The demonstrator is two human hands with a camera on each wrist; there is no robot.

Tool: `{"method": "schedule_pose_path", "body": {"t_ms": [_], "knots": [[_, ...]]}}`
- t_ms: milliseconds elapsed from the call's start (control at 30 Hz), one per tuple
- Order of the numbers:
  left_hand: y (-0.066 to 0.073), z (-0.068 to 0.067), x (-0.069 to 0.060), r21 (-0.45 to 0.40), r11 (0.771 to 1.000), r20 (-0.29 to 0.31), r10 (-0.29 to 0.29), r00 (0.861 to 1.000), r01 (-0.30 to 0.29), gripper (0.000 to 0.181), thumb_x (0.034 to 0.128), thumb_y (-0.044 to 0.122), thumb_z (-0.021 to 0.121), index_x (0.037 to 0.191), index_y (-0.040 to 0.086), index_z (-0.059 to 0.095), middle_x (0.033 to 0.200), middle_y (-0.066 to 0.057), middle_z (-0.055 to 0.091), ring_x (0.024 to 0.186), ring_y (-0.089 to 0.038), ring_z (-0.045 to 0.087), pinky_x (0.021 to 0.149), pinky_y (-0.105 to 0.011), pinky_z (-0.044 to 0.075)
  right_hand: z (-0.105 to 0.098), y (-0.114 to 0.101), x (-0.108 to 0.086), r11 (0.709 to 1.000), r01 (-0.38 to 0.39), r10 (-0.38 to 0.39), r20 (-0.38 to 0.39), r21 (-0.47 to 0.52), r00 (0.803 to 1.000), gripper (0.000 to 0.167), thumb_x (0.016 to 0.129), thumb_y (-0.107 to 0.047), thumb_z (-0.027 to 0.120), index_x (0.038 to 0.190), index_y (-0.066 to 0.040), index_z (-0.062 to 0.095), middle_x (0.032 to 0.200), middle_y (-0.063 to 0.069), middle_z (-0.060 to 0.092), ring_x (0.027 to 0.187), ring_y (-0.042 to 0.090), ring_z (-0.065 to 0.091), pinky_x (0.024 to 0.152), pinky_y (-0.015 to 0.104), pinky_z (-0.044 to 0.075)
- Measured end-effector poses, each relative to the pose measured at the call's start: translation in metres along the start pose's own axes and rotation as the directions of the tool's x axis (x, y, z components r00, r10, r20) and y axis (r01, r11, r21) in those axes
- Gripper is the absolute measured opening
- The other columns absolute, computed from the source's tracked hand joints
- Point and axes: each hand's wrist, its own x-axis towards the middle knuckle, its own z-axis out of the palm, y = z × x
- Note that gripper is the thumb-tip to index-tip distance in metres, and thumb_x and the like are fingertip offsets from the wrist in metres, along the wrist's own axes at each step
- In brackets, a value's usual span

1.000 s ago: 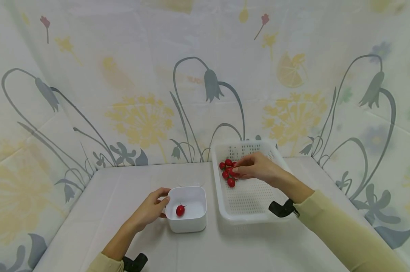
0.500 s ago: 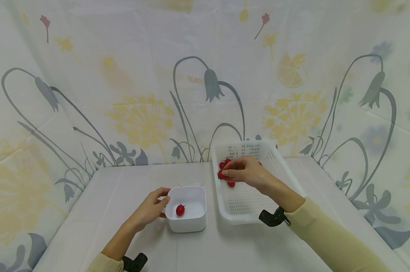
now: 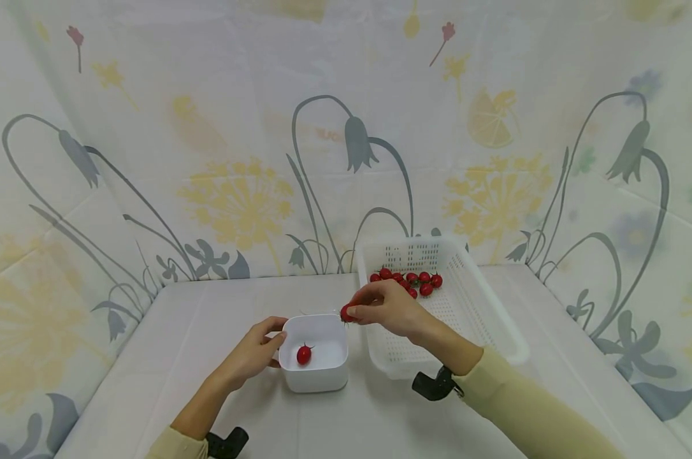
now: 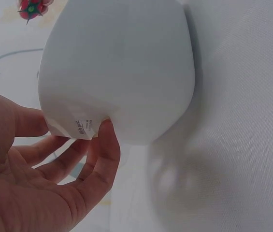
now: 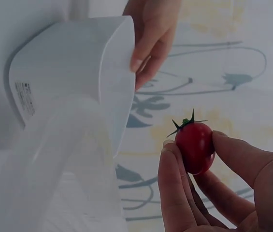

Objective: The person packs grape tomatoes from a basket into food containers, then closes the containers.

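Note:
A small white box [image 3: 317, 380] stands on the table with one cherry tomato [image 3: 304, 354] inside. My left hand [image 3: 254, 350] grips the box's left side, thumb at the rim; the left wrist view shows its fingers [image 4: 108, 154] against the box wall [image 4: 122, 63]. Between thumb and fingertips, my right hand [image 3: 394, 310] pinches a red tomato [image 3: 347, 313] just off the box's right rear corner. In the right wrist view this tomato [image 5: 194, 147] has a green calyx and hangs apart from the box [image 5: 68, 63].
To the right of the box stands a white perforated basket [image 3: 497, 312], holding several cherry tomatoes [image 3: 425, 289] in its rear left part. A clear round object, hard to make out, lies behind the box. A patterned sheet [image 3: 323, 210] rises behind the table.
My right hand has moved left and toward me, out of the basket, with a tomato in its fingers. More of the tomatoes in the basket now show. The left hand and box have stayed put.

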Motion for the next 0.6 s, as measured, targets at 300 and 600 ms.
{"method": "schedule_pose_path", "body": {"t_ms": [300,600], "knots": [[0.000,0.001,0.000,0.004,1.000,-0.008,-0.012,1.000,0.012,0.038,0.1064,0.011,0.052,0.143,0.002,0.051,0.143,-0.022,0.051,0.113,-0.035,0.063,0.078,-0.041,0.063,0.028,-0.002,0.010,1.000,0.007,-0.007,0.001,-0.024,1.000,0.020,0.096,-0.017,0.072,0.109,-0.001,0.073,0.102,0.008,0.074,0.094,0.022,0.073,0.086,0.036,0.061],[0.001,0.000,0.000,0.000,1.000,0.014,-0.001,1.000,0.001,0.039,0.1066,0.011,0.051,0.144,0.000,0.049,0.145,-0.025,0.049,0.114,-0.038,0.062,0.078,-0.043,0.063,0.053,0.001,0.020,0.991,0.026,-0.031,-0.034,-0.133,0.999,0.017,0.095,-0.018,0.074,0.106,-0.005,0.074,0.099,0.003,0.072,0.092,0.019,0.069,0.083,0.035,0.061]]}}
